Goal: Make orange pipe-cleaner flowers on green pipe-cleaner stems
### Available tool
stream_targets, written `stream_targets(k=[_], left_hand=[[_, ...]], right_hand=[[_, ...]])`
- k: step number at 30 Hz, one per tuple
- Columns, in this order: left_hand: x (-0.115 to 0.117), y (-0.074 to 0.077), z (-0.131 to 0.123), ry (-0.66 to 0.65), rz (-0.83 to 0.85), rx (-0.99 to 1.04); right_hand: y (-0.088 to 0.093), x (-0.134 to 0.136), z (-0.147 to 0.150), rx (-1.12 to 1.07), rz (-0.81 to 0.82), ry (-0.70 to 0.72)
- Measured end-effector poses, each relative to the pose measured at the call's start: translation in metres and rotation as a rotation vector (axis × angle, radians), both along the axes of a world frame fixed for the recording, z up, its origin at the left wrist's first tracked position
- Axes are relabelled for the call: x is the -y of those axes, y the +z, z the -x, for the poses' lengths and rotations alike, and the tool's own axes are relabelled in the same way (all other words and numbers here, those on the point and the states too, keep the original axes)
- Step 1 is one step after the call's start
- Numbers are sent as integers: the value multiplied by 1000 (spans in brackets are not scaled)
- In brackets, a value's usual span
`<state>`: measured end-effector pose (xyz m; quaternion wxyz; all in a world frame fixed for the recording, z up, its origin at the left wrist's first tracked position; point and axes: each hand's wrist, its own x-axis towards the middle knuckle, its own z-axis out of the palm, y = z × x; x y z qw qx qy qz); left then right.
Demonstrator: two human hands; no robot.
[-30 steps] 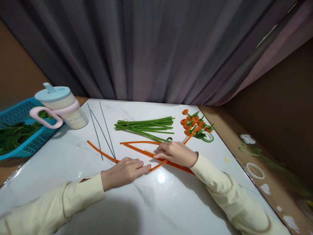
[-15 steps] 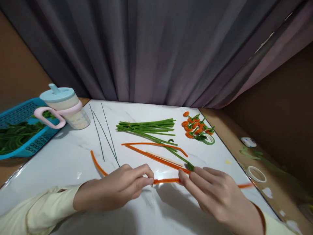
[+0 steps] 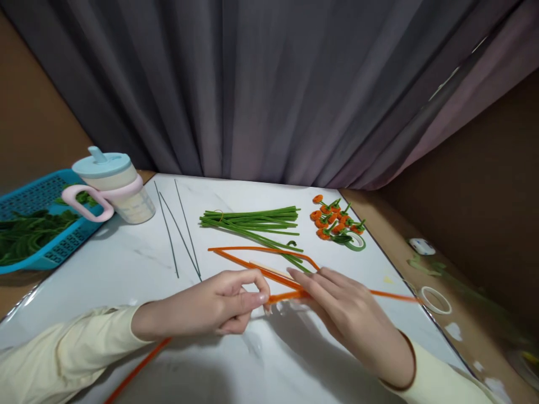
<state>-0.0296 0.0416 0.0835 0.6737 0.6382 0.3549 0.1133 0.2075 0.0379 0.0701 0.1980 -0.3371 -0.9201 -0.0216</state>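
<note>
Low over the front of the table, my left hand (image 3: 236,303) pinches an orange pipe cleaner (image 3: 283,295) between thumb and forefinger. My right hand (image 3: 345,317) is closed on the same pipe cleaner a short way to the right, its fingers nearly straight and pressed together. One orange end sticks out right of the right hand; another orange length slants down below the left wrist. Just beyond the hands lie a bent orange pipe cleaner (image 3: 261,248) and a pale thin stick (image 3: 269,269), partly hidden by the right hand. A bundle of green pipe cleaners (image 3: 252,217) rests farther back.
Small orange flowers (image 3: 332,216) lie beside a roll of green tape (image 3: 356,241) at the back right. Thin dark wires (image 3: 179,230) are at the left. A lidded cup (image 3: 122,185) stands near a blue basket (image 3: 50,252). A white ring (image 3: 435,300) sits past the right edge.
The left-hand end of the orange pipe cleaner has swung from behind the left wrist to below it. My right hand has moved left and up, closer to my left hand.
</note>
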Motion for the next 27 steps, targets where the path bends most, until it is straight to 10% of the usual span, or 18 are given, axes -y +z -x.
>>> stream_targets(k=[7, 13, 17, 23, 27], left_hand=[[-1, 0, -1, -411, -1282, -366], [-4, 4, 0, -395, -1840, -316], [-2, -1, 2, -296, -1885, -271], [3, -4, 5, -231, -1627, -219], [3, 1, 3, -274, -1357, -249]], right_hand=[[8, -28, 22, -224, 1633, 381], [5, -40, 21, -225, 1948, 398], [13, -26, 19, -250, 1697, 327], [22, 10, 19, -78, 437, 213], [15, 18, 20, -6, 31, 155]])
